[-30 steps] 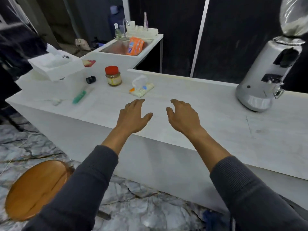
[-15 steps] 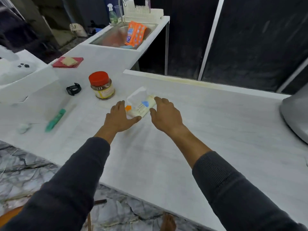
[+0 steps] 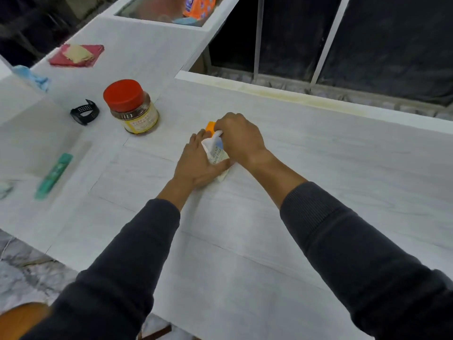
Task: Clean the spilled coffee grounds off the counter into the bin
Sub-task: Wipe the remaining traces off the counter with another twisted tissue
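Note:
A small white pack of facial tissues (image 3: 217, 153) with an orange end lies on the white counter (image 3: 318, 168). My left hand (image 3: 198, 163) lies on the pack's near left side, thumb against its lower edge, holding it down. My right hand (image 3: 239, 137) is curled over the pack's far end and pinches a white tissue at the opening. No coffee grounds or bin show in this view.
A red-lidded jar (image 3: 131, 106) stands left of the pack, with a black watch (image 3: 84, 112) beside it. A green tube (image 3: 54, 175) lies nearer the left edge. A red cloth (image 3: 76, 55) and a sink with an orange packet (image 3: 198, 6) sit farther back.
Both hands reached forward from above the counter's near edge to the tissue pack and closed on it. The view came closer, and the grinder on the right left the frame.

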`<action>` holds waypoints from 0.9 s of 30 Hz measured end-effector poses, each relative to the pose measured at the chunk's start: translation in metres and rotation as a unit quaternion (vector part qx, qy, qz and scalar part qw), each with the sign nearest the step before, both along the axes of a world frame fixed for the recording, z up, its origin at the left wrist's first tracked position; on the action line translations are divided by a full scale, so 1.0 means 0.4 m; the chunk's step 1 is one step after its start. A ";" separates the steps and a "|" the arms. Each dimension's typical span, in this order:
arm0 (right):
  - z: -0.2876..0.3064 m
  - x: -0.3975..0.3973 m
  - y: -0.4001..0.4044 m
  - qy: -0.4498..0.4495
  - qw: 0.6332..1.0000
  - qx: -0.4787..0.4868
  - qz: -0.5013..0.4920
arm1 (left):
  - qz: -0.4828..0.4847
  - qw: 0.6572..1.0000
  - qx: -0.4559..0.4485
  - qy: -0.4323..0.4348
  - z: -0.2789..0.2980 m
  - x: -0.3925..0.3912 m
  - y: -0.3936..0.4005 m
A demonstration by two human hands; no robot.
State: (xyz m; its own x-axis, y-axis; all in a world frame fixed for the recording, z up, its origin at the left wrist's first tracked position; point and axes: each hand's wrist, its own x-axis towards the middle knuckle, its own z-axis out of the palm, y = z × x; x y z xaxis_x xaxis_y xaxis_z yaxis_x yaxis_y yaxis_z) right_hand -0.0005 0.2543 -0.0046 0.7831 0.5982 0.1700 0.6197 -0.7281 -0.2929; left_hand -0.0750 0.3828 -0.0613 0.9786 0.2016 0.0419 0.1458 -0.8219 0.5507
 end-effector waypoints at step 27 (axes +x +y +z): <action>-0.115 -0.426 -0.652 -0.016 0.996 0.025 -0.081 | -0.169 0.960 -0.049 -0.218 0.224 -0.133 -0.245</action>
